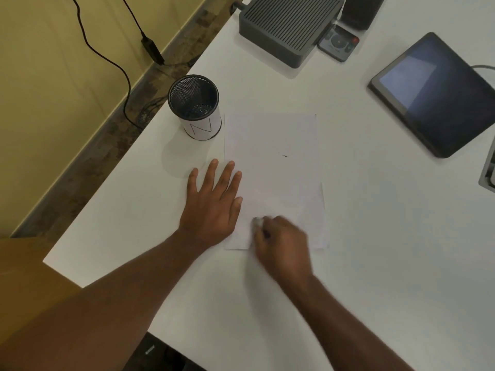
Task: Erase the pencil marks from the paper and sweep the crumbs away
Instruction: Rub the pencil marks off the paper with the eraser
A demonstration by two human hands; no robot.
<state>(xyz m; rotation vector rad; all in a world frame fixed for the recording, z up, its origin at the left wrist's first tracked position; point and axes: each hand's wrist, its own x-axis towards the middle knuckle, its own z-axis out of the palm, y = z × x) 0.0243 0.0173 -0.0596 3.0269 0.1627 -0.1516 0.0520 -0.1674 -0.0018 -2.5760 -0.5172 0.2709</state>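
Observation:
A white sheet of paper (273,162) lies flat on the white table (375,236). A short dark pencil mark (284,156) shows near its middle right. My left hand (214,202) lies flat with straight fingers on the paper's left edge, pressing it down. My right hand (281,242), blurred by motion, is over the paper's lower part and pinches a small whitish eraser (258,222) against the sheet. Any crumbs are too small to make out.
A black mesh pen cup (195,107) with a white label stands just left of the paper's top corner. A grey ribbed box (286,25) and a small remote (338,44) sit at the back. A dark tablet (439,95) lies at the right. The table's left edge runs diagonally.

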